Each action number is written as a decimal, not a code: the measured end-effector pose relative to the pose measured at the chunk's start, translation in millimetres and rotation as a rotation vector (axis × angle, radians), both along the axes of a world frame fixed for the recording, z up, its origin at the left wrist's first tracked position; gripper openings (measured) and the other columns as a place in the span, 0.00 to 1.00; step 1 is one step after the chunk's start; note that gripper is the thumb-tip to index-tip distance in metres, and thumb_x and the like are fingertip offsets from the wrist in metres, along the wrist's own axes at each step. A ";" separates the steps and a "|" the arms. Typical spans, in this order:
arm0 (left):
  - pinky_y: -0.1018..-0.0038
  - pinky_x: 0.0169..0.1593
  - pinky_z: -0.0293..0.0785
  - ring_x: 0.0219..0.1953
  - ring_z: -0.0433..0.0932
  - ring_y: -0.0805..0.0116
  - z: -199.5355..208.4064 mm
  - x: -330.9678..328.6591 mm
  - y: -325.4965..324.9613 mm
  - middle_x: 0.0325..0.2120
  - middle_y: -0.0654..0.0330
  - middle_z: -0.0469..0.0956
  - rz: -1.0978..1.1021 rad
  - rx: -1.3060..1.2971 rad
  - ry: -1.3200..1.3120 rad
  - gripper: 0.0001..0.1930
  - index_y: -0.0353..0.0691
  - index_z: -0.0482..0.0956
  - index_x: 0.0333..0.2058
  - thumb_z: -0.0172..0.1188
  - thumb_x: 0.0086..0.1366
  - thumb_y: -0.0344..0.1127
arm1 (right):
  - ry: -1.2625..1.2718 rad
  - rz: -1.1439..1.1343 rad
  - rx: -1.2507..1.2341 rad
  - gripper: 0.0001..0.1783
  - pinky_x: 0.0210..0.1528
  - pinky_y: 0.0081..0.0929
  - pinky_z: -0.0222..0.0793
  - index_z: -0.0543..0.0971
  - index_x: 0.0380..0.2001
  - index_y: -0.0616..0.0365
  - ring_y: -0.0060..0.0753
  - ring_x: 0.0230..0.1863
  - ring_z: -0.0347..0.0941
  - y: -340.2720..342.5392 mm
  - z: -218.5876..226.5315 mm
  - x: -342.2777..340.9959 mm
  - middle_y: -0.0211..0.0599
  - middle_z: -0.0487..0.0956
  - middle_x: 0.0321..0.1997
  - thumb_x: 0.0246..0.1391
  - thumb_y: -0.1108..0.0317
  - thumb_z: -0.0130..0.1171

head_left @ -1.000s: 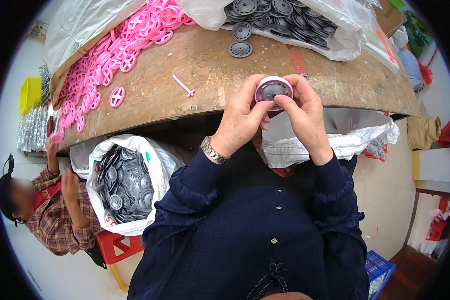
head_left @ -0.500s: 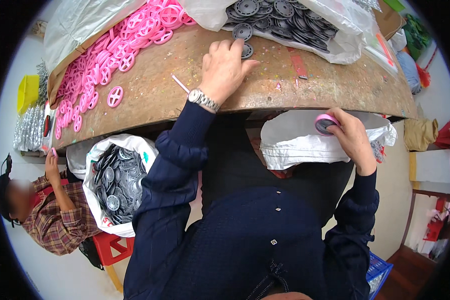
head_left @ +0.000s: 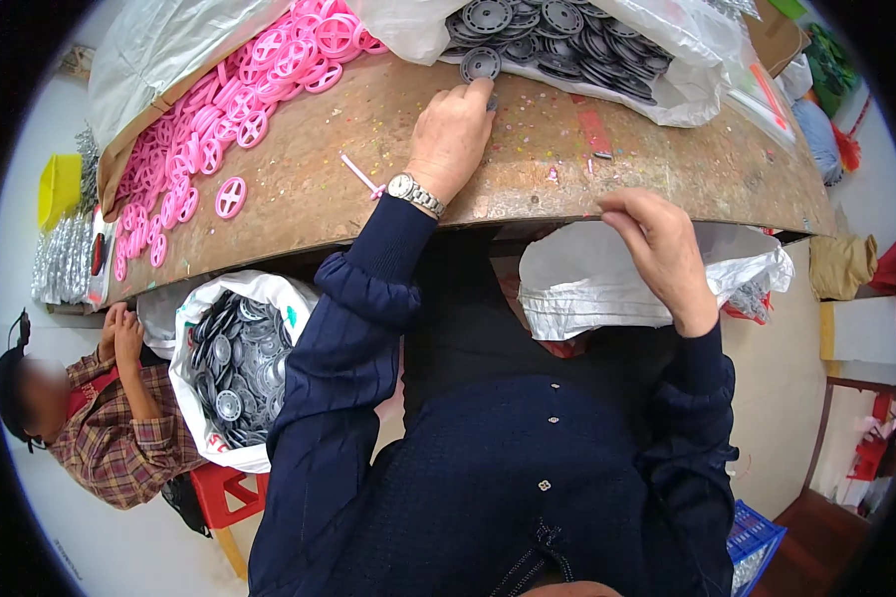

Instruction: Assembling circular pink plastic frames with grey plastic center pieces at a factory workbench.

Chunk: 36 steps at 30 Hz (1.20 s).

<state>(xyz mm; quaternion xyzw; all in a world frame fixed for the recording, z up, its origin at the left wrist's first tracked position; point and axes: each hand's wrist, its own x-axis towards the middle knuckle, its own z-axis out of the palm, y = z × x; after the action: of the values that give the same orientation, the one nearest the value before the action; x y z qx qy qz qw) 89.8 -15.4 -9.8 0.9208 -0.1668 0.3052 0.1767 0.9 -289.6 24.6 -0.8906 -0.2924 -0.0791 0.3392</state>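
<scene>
My left hand [head_left: 452, 139], with a metal watch on its wrist, reaches over the table. Its fingers are curled closed over a small grey disc [head_left: 493, 102], which they mostly hide. Just beyond it lies another grey disc [head_left: 481, 65], shaped like a wheel cap, at the edge of the grey pile. My right hand [head_left: 659, 251] hovers by the table's front edge, above a white sack [head_left: 597, 303]. Thumb and fingers are apart there, with nothing seen between them.
Pink spoked rings [head_left: 194, 124] spread across the table's left [head_left: 314, 149]. Grey discs [head_left: 577, 50] spill from a plastic bag at the back. A white sack of grey discs [head_left: 234, 368] stands left of me. A person [head_left: 119, 428] in a plaid shirt sits beyond it.
My right hand no longer holds the pink-rimmed grey disc and has moved left and up to the table edge. My left hand has slid slightly right over the grey disc.
</scene>
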 end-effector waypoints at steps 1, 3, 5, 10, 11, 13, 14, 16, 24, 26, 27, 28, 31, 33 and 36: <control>0.58 0.42 0.76 0.37 0.78 0.47 2.7 -2.1 0.5 0.33 0.48 0.79 -0.032 -0.015 -0.036 0.15 0.38 0.75 0.45 0.62 0.59 0.31 | -0.039 -0.003 0.060 0.08 0.42 0.32 0.73 0.79 0.40 0.65 0.44 0.38 0.79 8.3 -0.4 2.2 0.47 0.81 0.37 0.55 0.76 0.60; 0.60 0.42 0.75 0.37 0.79 0.47 7.7 -6.0 1.5 0.34 0.46 0.80 -0.062 -0.030 -0.071 0.16 0.37 0.75 0.48 0.61 0.60 0.29 | -0.098 -0.018 0.136 0.08 0.41 0.30 0.74 0.79 0.40 0.65 0.42 0.38 0.79 25.4 1.2 7.6 0.45 0.81 0.39 0.56 0.77 0.59; 0.65 0.39 0.78 0.36 0.82 0.54 15.6 -12.8 1.4 0.33 0.51 0.81 -0.101 -0.209 -0.093 0.13 0.36 0.77 0.46 0.59 0.63 0.28 | -0.064 -0.023 0.182 0.10 0.42 0.33 0.74 0.79 0.41 0.62 0.45 0.40 0.79 41.3 4.1 12.1 0.45 0.81 0.41 0.54 0.76 0.60; 0.75 0.36 0.79 0.36 0.81 0.72 23.4 -35.2 -2.3 0.35 0.61 0.81 -0.290 -1.074 0.474 0.09 0.35 0.78 0.45 0.57 0.68 0.30 | -0.305 -0.040 0.194 0.19 0.43 0.36 0.75 0.78 0.47 0.55 0.45 0.42 0.78 71.1 3.3 26.7 0.42 0.79 0.48 0.49 0.75 0.61; 0.78 0.35 0.79 0.36 0.80 0.77 25.9 -40.1 -2.7 0.36 0.63 0.80 -0.424 -1.341 0.693 0.09 0.34 0.78 0.45 0.57 0.69 0.30 | -0.446 -0.022 0.127 0.21 0.43 0.36 0.75 0.78 0.48 0.52 0.44 0.42 0.77 74.0 2.7 30.4 0.40 0.79 0.50 0.48 0.75 0.62; 0.79 0.35 0.79 0.36 0.80 0.77 33.2 -53.4 -4.9 0.36 0.63 0.80 -0.474 -1.416 0.786 0.09 0.34 0.78 0.45 0.57 0.69 0.30 | -0.549 0.016 0.066 0.25 0.47 0.36 0.74 0.80 0.48 0.51 0.45 0.42 0.78 80.0 4.8 29.4 0.38 0.79 0.51 0.42 0.81 0.62; 0.80 0.34 0.79 0.36 0.80 0.77 35.2 -59.0 -4.2 0.36 0.62 0.80 -0.527 -1.488 0.880 0.09 0.34 0.78 0.45 0.57 0.68 0.30 | -0.549 0.023 0.070 0.25 0.47 0.36 0.74 0.80 0.48 0.51 0.45 0.42 0.78 81.4 4.1 29.5 0.38 0.79 0.51 0.42 0.81 0.62; 0.81 0.34 0.79 0.37 0.80 0.76 34.6 -63.6 6.3 0.36 0.62 0.79 -0.463 -1.391 0.921 0.10 0.35 0.78 0.45 0.58 0.69 0.31 | -0.548 0.131 0.098 0.21 0.44 0.36 0.74 0.80 0.43 0.54 0.45 0.41 0.78 80.5 2.1 30.7 0.38 0.81 0.45 0.42 0.80 0.62; 0.52 0.47 0.74 0.45 0.75 0.46 32.1 -41.9 157.0 0.43 0.48 0.76 0.621 0.250 -0.006 0.18 0.42 0.78 0.43 0.67 0.57 0.42 | -0.248 0.034 0.204 0.07 0.38 0.40 0.69 0.77 0.37 0.59 0.51 0.36 0.76 62.7 -2.7 19.0 0.44 0.79 0.33 0.54 0.73 0.60; 0.47 0.48 0.73 0.49 0.74 0.42 23.4 -42.5 207.3 0.45 0.43 0.76 0.881 0.243 0.207 0.25 0.43 0.75 0.50 0.67 0.57 0.48 | -0.108 -0.061 0.202 0.08 0.37 0.41 0.68 0.75 0.40 0.59 0.54 0.34 0.75 54.8 -6.0 14.5 0.47 0.78 0.30 0.56 0.73 0.58; 0.47 0.50 0.72 0.50 0.74 0.40 13.1 -46.9 227.2 0.47 0.41 0.76 0.962 0.206 0.154 0.27 0.43 0.74 0.51 0.65 0.58 0.50 | -0.049 -0.080 0.201 0.07 0.35 0.41 0.67 0.73 0.41 0.59 0.54 0.33 0.74 51.8 -5.4 11.9 0.49 0.76 0.29 0.59 0.72 0.56; 0.47 0.50 0.72 0.50 0.74 0.40 -0.1 -53.7 255.0 0.47 0.41 0.76 0.969 0.208 0.152 0.27 0.43 0.74 0.51 0.65 0.58 0.50 | -0.050 -0.073 0.205 0.07 0.35 0.41 0.67 0.73 0.41 0.59 0.54 0.33 0.74 51.4 -5.5 9.9 0.49 0.76 0.29 0.59 0.72 0.56; 0.48 0.51 0.71 0.48 0.75 0.38 -18.6 -66.4 303.9 0.46 0.41 0.77 1.038 0.080 0.369 0.27 0.43 0.74 0.54 0.64 0.59 0.50 | 0.020 -0.058 0.284 0.06 0.35 0.39 0.67 0.73 0.41 0.59 0.55 0.33 0.74 54.3 -6.3 8.7 0.49 0.76 0.29 0.61 0.72 0.54; 0.51 0.52 0.71 0.46 0.76 0.39 -21.8 -69.3 305.1 0.41 0.41 0.79 0.912 0.113 0.338 0.31 0.40 0.72 0.57 0.65 0.58 0.48 | 0.035 -0.073 0.293 0.07 0.33 0.36 0.68 0.74 0.42 0.60 0.47 0.30 0.76 54.6 -7.3 8.7 0.46 0.77 0.29 0.62 0.71 0.53; 0.53 0.50 0.71 0.45 0.77 0.41 -16.4 -64.3 265.2 0.39 0.40 0.79 0.607 -0.048 0.150 0.34 0.36 0.70 0.58 0.67 0.56 0.45 | 0.210 -0.086 0.476 0.08 0.30 0.31 0.70 0.75 0.41 0.61 0.36 0.26 0.77 63.5 -3.4 6.7 0.42 0.78 0.29 0.61 0.71 0.56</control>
<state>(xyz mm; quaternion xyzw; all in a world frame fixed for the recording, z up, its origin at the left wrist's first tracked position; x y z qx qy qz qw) 25.4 249.9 -26.3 0.9441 0.1366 0.2790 0.1108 7.6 -226.0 21.2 -0.8006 -0.1907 -0.0669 0.5641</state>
